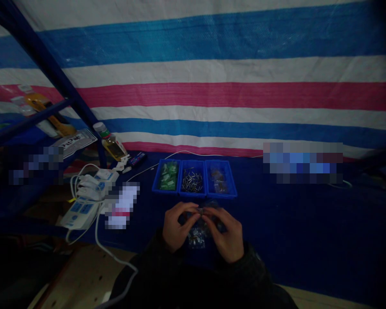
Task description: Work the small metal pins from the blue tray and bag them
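Observation:
My left hand (pixel 179 225) and my right hand (pixel 227 231) meet over the blue table, fingertips almost touching. Both pinch a small clear plastic bag (pixel 200 210) between thumb and fingers; its contents are too small and dim to make out. Below and between the hands lie more clear bags (pixel 197 239) with small brownish pieces inside. Just beyond my fingers stand three joined blue bins. Green packets fill the left bin (pixel 169 176), loose metal pins or screws the middle bin (pixel 192 181), and clear bags with small parts the right bin (pixel 219 180).
At the left, a white power strip (pixel 80 212) with plugs and loose cables lies near the table edge. Behind it stand a bottle of yellowish liquid (pixel 112 143) and a small dark box (pixel 137 159). A blue metal frame (pixel 56 73) rises at left; a striped tarp (pixel 212 94) hangs behind.

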Motion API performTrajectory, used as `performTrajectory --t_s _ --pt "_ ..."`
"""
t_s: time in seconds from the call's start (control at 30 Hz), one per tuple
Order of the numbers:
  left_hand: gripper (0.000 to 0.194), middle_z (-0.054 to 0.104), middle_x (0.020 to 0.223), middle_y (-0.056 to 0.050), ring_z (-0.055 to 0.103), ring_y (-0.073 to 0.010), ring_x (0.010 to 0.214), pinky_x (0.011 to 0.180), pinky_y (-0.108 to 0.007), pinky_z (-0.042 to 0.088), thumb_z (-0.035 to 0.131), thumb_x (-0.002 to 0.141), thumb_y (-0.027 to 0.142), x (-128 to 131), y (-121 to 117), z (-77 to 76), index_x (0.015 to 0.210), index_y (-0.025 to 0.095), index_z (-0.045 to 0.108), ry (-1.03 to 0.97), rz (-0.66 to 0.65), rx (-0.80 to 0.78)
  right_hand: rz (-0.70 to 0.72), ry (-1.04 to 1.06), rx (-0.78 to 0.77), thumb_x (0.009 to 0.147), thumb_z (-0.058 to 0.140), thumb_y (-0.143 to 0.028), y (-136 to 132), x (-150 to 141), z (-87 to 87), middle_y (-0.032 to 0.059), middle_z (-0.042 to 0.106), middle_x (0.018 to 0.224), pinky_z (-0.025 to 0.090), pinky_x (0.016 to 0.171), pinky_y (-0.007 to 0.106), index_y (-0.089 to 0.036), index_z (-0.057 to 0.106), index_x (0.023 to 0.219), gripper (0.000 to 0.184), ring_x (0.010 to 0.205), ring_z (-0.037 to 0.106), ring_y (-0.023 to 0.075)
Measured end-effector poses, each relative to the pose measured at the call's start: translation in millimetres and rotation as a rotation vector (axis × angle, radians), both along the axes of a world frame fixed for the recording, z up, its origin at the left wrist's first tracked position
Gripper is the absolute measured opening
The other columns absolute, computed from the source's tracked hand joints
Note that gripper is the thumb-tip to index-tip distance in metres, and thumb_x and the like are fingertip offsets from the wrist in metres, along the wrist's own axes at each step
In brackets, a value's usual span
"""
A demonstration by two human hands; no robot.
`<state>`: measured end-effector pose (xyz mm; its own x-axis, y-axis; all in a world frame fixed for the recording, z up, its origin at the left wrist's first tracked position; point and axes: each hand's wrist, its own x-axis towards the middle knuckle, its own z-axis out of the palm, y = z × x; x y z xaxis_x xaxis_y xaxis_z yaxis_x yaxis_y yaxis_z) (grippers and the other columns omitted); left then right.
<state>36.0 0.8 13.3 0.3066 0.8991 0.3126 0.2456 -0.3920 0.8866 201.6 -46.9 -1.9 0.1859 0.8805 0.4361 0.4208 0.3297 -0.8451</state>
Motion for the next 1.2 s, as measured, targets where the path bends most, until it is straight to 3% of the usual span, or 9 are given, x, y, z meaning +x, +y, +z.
performTrajectory --t_s 0.1,0.5,0.83,1.07,1.2 --pt "0.009 0.075 0.091 -0.008 0.069 -0.0199 0.088 0.080 -0.032 0.054 0.069 0.091 0.023 -1.3 2.2 0.4 0.092 0.018 0.076 0.005 -0.037 0.060 -0.004 -0.038 0.070 0.093 0.065 -0.022 1.4 1.6 2.3 0.0071 0.073 0.092 0.058 0.077 0.038 -0.023 0.075 0.093 0.010 0.086 0.069 0.0219" --pt "0.010 0.075 0.088 -0.008 0.068 -0.0207 0.086 0.081 -0.034 0.054 0.070 0.091 0.024 -0.6 5.1 -1.2 0.091 0.019 0.078 -0.007 -0.042 0.085 -0.033 -0.024 0.073 0.094 0.063 -0.021 0.8 1.6 1.6 0.0070 0.073 0.092 0.058 0.079 0.039 -0.023 0.076 0.093 0.013 0.085 0.069 0.0219" --pt "0.009 0.073 0.084 -0.005 0.067 -0.0164 0.076 0.073 -0.027 0.051 0.069 0.089 0.025 0.5 -0.4 -2.5 0.091 0.016 0.070 0.010 0.013 -0.040 0.031 -0.023 0.033 0.096 0.058 -0.021 1.5 1.3 -1.1 0.0068 0.074 0.092 0.058 0.080 0.038 -0.023 0.073 0.094 0.015 0.086 0.070 0.0218" --pt "0.011 0.072 0.086 -0.007 0.066 -0.0195 0.085 0.080 -0.031 0.051 0.066 0.092 0.023 0.1 2.4 2.0 0.085 0.017 0.071 0.010 -0.048 0.050 0.012 -0.009 0.050 0.095 0.059 -0.019 0.4 0.0 1.7 0.0065 0.071 0.091 0.057 0.077 0.035 -0.021 0.071 0.090 0.013 0.085 0.069 0.0207" --pt "0.006 0.071 0.088 -0.006 0.068 -0.0178 0.081 0.077 -0.029 0.052 0.068 0.091 0.023 0.9 0.2 -2.1 0.090 0.017 0.069 -0.019 0.034 0.009 0.010 0.022 -0.004 0.095 0.060 -0.021 -1.5 -1.9 -2.1 0.0050 0.072 0.089 0.056 0.072 0.032 -0.022 0.067 0.099 0.008 0.078 0.069 0.0187"
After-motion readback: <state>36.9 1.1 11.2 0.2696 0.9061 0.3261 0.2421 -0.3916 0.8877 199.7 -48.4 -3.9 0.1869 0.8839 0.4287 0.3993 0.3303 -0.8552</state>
